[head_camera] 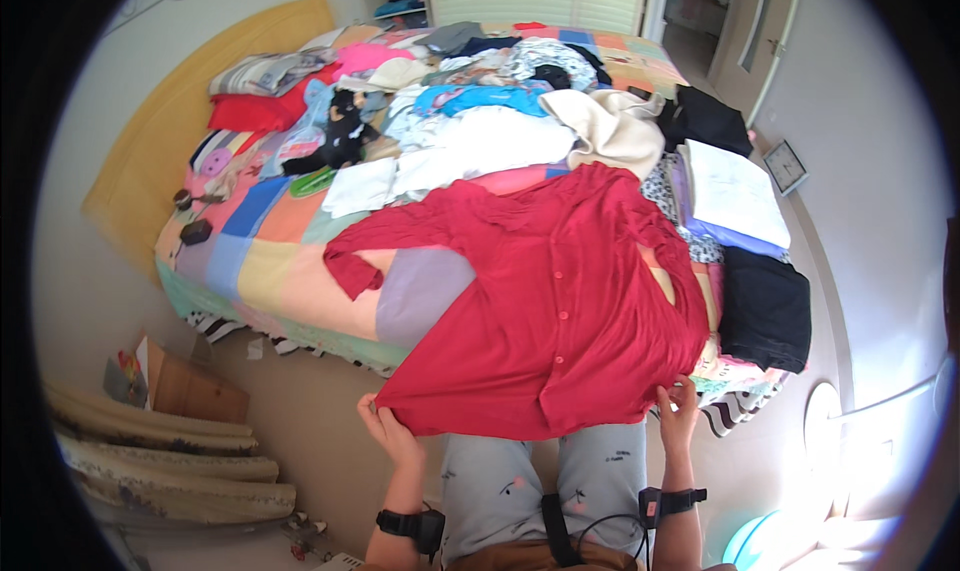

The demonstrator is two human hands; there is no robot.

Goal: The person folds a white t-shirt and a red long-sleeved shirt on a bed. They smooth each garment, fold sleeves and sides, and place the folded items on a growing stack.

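Note:
A red long-sleeved buttoned shirt (510, 308) lies spread over the near part of the bed, its collar end away from me and its hem hanging over the edge above my legs. My left hand (390, 424) pinches the hem's left corner. At the right corner of the hem, my right hand (677, 406) grips the cloth between thumb and fingers. The shirt's left sleeve is bent on the patchwork bedspread (285, 271); its right sleeve lies along the body of the shirt. Several buttons run down the front.
Behind the shirt lie white clothes (502, 139), a cream garment (611, 124) and mixed clothing. Folded white cloth (731, 192) and folded black cloth (766, 308) lie at the bed's right edge. A wall clock (786, 167) leans beyond. A wooden box (199, 387) stands on the floor at left.

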